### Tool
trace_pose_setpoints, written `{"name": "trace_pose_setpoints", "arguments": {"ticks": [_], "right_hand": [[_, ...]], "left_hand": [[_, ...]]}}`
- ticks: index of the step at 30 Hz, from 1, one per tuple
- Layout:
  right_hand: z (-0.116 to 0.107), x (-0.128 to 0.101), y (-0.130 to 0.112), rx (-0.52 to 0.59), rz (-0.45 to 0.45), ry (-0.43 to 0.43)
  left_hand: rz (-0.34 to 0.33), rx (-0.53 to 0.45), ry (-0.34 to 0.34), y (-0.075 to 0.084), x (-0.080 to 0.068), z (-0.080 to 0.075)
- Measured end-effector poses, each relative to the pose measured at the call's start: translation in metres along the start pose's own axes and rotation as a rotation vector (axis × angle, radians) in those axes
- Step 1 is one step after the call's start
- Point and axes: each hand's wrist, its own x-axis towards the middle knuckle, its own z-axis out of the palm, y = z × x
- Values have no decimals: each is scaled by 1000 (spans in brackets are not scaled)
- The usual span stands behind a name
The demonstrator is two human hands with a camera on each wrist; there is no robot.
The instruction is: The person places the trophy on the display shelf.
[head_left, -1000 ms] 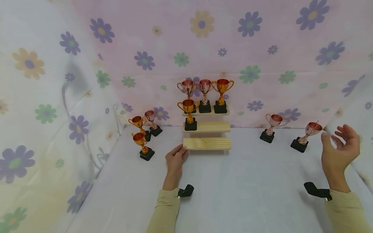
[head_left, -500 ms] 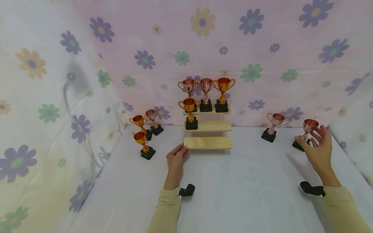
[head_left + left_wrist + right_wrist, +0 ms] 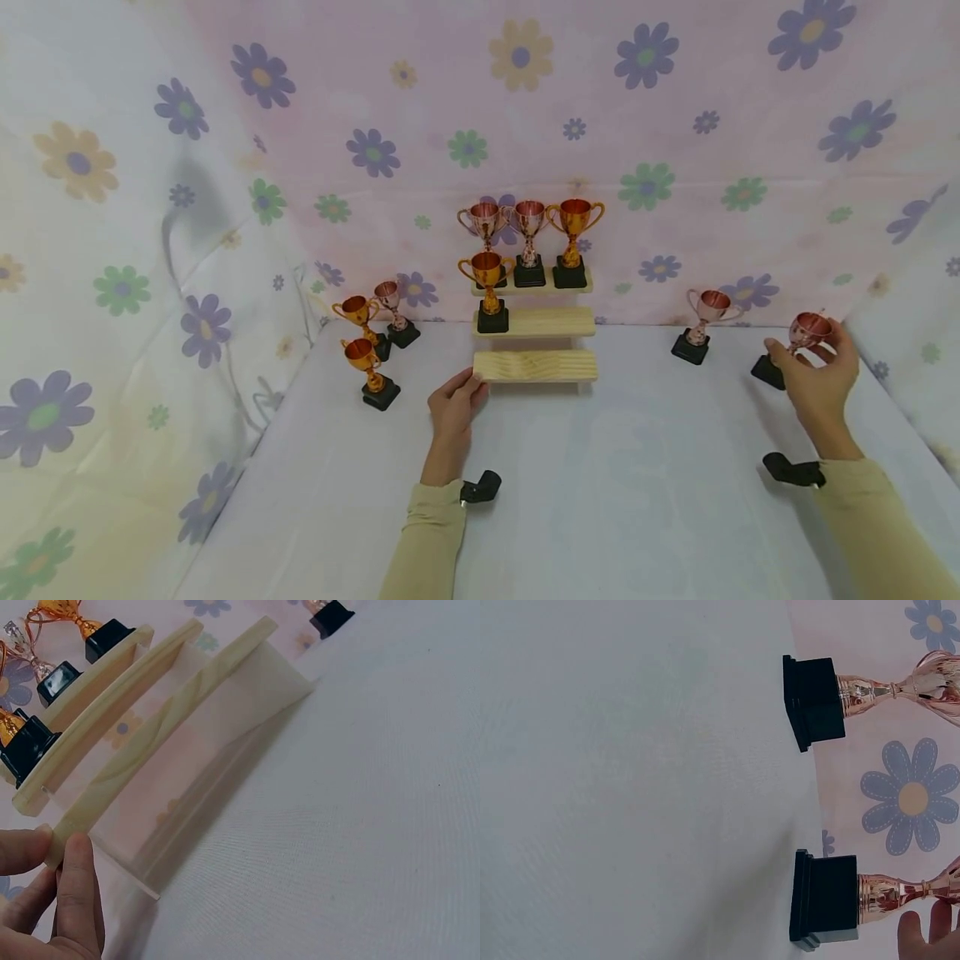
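Observation:
My left hand [image 3: 452,408] pinches the left end of the lowest wooden step [image 3: 535,367] of a three-step display stand. In the left wrist view, thumb and fingers [image 3: 77,889] grip that board's end. At the far right, my right hand [image 3: 821,383] holds a rose-gold trophy cup [image 3: 810,330] with a black base, thumb on one side and fingers behind. The right wrist view shows fingertips [image 3: 936,924] at this trophy's narrow stem [image 3: 889,894]; its bowl is mostly out of frame. Just left of it stands another rose-gold trophy [image 3: 708,312].
Three trophies line the top step: two rose-gold and a gold one [image 3: 574,221]. A gold trophy [image 3: 487,273] stands at the middle step's left end. Left of the stand are two gold trophies [image 3: 364,358] and a rose-gold one [image 3: 387,297]. Flowered cloth [image 3: 420,108] hangs behind.
My right hand has moved left from beside the far-right trophy and taken hold of it; the cup has shifted slightly. My left hand has stayed at the stand.

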Motion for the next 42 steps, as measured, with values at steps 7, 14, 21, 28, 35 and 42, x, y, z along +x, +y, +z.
{"name": "trace_pose_setpoints", "arguments": {"ticks": [7,14,21,28,35,42], "right_hand": [[1,-6,1,93,-43,88],[-5,-23,-1,234,-254,192],[-10,-49,-18,382,-430,163],[-6,-75,-28,607,-382,-6],[8,-94,-33,364,-480,-209],[28,-104,-47,372,-526,-445]], "left_hand": [[-12,-30,0,-1,1,1],[-19,-30,-3,-1,2,0],[-11,-20,-4,2,0,-2],[-7,-25,-1,1,1,-3],[-17,-28,-5,0,1,-2],[-8,-38,-19,-1,1,-3]]}}
